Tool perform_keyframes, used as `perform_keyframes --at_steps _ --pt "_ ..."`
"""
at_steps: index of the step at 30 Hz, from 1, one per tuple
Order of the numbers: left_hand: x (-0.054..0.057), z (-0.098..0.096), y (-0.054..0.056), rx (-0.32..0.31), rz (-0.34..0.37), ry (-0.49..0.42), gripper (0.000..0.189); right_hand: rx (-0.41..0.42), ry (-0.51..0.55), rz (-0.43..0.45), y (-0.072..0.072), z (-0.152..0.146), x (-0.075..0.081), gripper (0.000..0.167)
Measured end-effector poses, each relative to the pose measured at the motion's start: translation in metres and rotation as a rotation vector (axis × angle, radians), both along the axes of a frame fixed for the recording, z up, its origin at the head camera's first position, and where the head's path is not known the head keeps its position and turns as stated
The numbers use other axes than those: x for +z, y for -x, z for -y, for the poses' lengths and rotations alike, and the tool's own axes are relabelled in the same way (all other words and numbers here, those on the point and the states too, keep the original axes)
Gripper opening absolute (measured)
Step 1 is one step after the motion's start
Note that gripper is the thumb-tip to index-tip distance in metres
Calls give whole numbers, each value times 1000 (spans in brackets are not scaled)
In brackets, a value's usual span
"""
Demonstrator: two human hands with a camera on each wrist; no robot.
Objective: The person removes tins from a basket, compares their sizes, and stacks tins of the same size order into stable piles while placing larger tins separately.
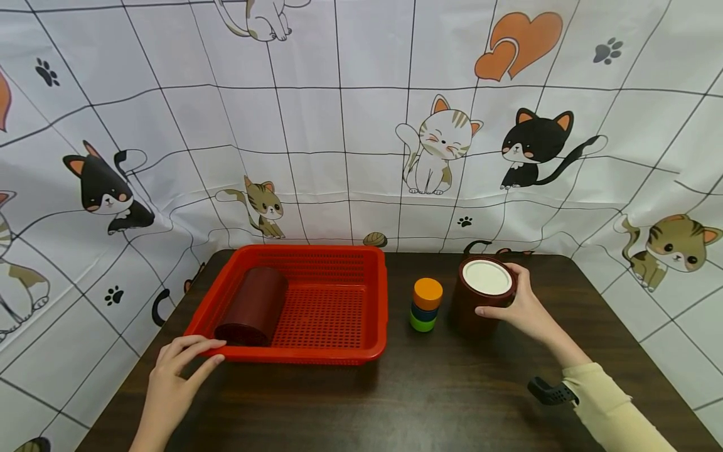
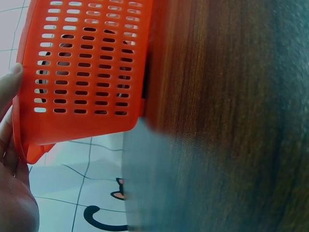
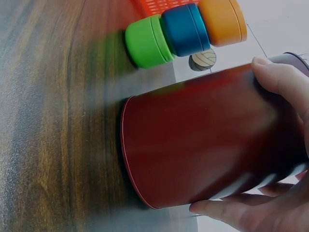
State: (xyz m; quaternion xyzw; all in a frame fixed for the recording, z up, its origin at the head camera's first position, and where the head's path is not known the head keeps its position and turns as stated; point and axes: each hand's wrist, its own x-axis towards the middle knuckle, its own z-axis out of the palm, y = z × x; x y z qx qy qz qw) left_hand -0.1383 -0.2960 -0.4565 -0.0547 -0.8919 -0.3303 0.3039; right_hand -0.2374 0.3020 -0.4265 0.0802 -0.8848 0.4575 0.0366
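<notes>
At the near left corner of a red plastic basket, my left hand pinches the rim between thumb and fingers. A dark red canister lies on its side in the left part of the basket. My right hand grips a second dark red canister near its top, thumb on one side and fingers round the other. This canister is upright with a cream-white top, its base at the tabletop. The far side of it is hidden.
Between basket and upright canister stands a stack of small round jars, orange, dark blue and green. All rest on a dark wooden table. A white cat-print sheet hangs behind and at both sides.
</notes>
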Motion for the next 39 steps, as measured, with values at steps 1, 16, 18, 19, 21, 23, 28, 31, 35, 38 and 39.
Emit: perform_keyframes --at_steps 1,16,18,19,21,23,28,31,35,38,39 --pt "0 0 0 0 1 -1 37 1 1 -2 0 0 -1 111" --pt "0 0 0 1 -13 -5 37 12 -11 15 0 -3 -4 111" --pt "-1 0 0 2 -12 -5 37 15 -11 18 0 -4 -5 111" --pt "-1 0 0 3 -11 -4 37 16 -10 19 0 -4 -5 111" --pt "-1 0 0 2 -10 -4 36 18 -5 21 0 -5 -5 111" --pt "-1 1 0 3 -7 -4 37 21 -3 21 0 -5 -5 111" --pt "-3 2 0 -4 2 -4 38 30 17 12 -1 -6 -5 109" --pt "-3 2 0 -7 2 -6 38 25 32 -8 -2 -5 -6 108" --pt "-3 2 0 -6 0 -6 38 3 32 -37 -3 -4 -9 110" --pt "-2 2 0 -6 0 -7 37 -11 34 -53 -4 -3 -10 112" --pt "-2 2 0 -5 0 -7 37 -15 36 -57 -4 -3 -10 113"
